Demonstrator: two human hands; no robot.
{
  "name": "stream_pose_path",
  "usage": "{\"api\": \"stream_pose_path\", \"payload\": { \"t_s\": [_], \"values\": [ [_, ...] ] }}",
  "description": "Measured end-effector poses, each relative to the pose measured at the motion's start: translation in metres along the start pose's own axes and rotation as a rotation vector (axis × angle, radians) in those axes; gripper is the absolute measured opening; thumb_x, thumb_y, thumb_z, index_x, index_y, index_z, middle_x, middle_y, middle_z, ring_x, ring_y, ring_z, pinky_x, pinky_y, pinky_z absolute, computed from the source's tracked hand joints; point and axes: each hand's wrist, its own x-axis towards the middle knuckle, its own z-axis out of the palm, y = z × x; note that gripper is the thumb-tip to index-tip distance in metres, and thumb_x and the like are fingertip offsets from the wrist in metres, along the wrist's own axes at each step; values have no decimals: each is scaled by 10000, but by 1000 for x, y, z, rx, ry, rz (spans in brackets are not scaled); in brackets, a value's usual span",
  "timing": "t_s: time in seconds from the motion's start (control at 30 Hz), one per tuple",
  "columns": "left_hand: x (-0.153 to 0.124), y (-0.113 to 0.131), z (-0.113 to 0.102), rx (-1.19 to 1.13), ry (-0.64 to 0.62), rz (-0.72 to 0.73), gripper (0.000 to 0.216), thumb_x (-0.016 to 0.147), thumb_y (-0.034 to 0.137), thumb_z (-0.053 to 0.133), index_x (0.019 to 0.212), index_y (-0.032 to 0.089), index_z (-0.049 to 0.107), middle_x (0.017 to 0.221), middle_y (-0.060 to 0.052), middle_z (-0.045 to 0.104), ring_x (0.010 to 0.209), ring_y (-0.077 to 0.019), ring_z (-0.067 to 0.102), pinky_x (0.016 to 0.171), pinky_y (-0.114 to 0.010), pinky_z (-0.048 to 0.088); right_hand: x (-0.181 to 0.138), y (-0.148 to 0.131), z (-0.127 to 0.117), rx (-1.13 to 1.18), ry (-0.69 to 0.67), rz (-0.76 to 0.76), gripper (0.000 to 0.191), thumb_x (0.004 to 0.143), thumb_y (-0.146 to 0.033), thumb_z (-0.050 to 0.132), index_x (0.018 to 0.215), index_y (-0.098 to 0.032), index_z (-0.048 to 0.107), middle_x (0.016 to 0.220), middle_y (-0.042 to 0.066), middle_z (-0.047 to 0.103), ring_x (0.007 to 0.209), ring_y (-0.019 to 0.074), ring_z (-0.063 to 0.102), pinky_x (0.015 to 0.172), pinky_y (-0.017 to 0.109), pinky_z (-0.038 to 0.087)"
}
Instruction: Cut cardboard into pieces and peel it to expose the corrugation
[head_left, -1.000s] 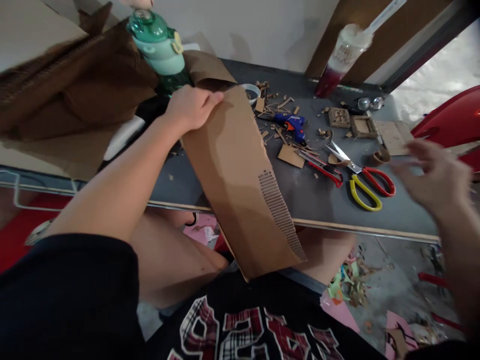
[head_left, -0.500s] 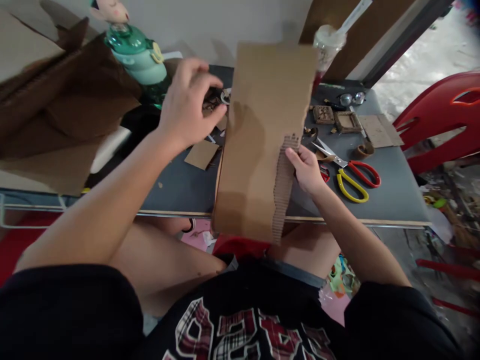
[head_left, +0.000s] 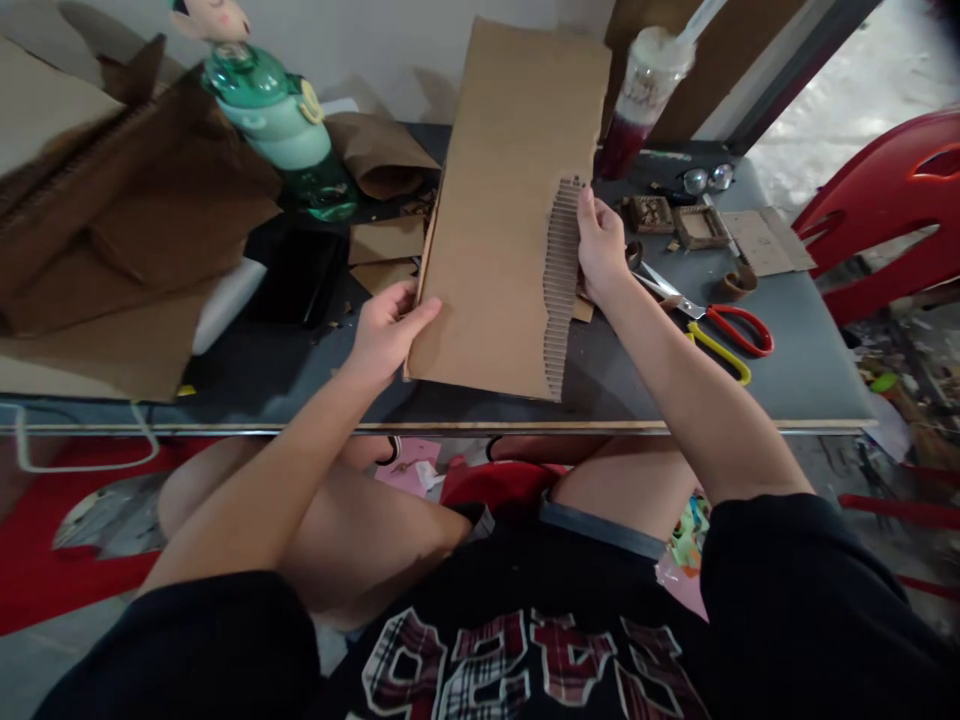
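Note:
A long brown piece of cardboard (head_left: 502,210) is held up over the grey table, tilted away from me. Its right side is torn, baring a strip of ridged corrugation. My left hand (head_left: 386,335) grips the lower left edge, thumb on the front face and fingers behind. Higher on the right edge, beside the ridged strip, my right hand (head_left: 602,245) is closed on the same piece, its fingers mostly hidden. Scissors (head_left: 697,310) with one red and one yellow handle lie to the right of my right hand. Small cardboard pieces (head_left: 386,240) lie left of the sheet.
A green bottle (head_left: 281,130) stands at the back left, near a large brown cardboard mass (head_left: 120,220). Behind the sheet on the right is a drink cup (head_left: 645,95) with a straw. Small square cardboard frames (head_left: 700,227), glasses (head_left: 707,180) and a dark phone-like slab (head_left: 296,275) lie on the table (head_left: 810,370).
My left hand has come down from above the table and taken the cardboard's lower left edge. My right hand and the cardboard have moved up and away from me.

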Motion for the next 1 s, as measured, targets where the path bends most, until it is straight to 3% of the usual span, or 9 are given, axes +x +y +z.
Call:
{"api": "stream_pose_path", "payload": {
  "t_s": [0.13,0.2,0.27,0.4,0.5,0.63,0.7,0.83,1.0],
  "values": [
    [2,-6,5,-140,85,-40,366,739,486,758,912,203,602,947,-72,709,864,-214,700,814,-343,591,-36,-1,-6,233,-43,214,611,997,-726,286,1282,-237,514,1070,76,693,811,173,714,652,309,577],
    [3,-8,9,-164,112,-26,375,764,515,733,939,212,598,970,-77,707,913,-226,706,827,-347,592,-64,-2,-11,308,-117,241,637,850,-680,656,1296,-255,493,1031,52,710,700,153,682,525,258,525],
    [7,-10,13,-172,140,13,394,801,552,698,983,219,594,1016,-90,708,1001,-253,710,863,-367,593,-91,-5,-15,359,-180,279,730,723,-607,809,1270,-234,500,989,49,719,634,149,659,444,248,478],
    [16,-11,18,-223,131,79,441,835,616,669,1039,233,592,1090,-108,712,1174,-297,676,923,-401,587,-125,-16,-21,492,-468,299,494,765,-579,776,999,-203,556,797,35,704,524,137,633,374,240,414],
    [18,-10,20,-317,16,2,516,783,630,722,1088,233,597,1157,-121,714,1235,-325,650,926,-426,597,-132,-25,-22,514,-462,293,423,804,-563,744,907,-212,532,719,18,686,528,131,636,396,231,420],
    [11,-7,20,-420,-93,-123,547,768,586,772,1143,230,594,1231,-127,708,1182,-338,684,920,-461,610,-136,-27,-34,145,-511,268,365,845,-555,693,797,-208,591,675,20,691,488,137,608,464,274,430],
    [7,-7,17,-427,-113,-163,491,814,564,744,1137,223,601,1204,-131,718,1164,-341,695,921,-477,612,-137,-18,-53,-105,-458,209,378,887,-563,632,751,-211,641,695,41,710,562,173,642,580,322,480],
    [5,-15,8,-403,-84,-193,421,849,532,701,1135,244,588,1195,-117,722,1195,-331,682,928,-483,618,-135,19,-108,-475,57,36,303,857,-475,691,1035,-230,688,1048,142,752,1000,333,681,892,471,497],
    [6,-23,4,-345,53,-85,489,864,619,664,1189,265,572,1284,-109,692,1284,-314,630,983,-459,592,-140,52,-140,-642,18,-41,286,909,-396,630,1139,-232,675,1229,196,704,1177,361,621,1040,502,433]
  ]
}}
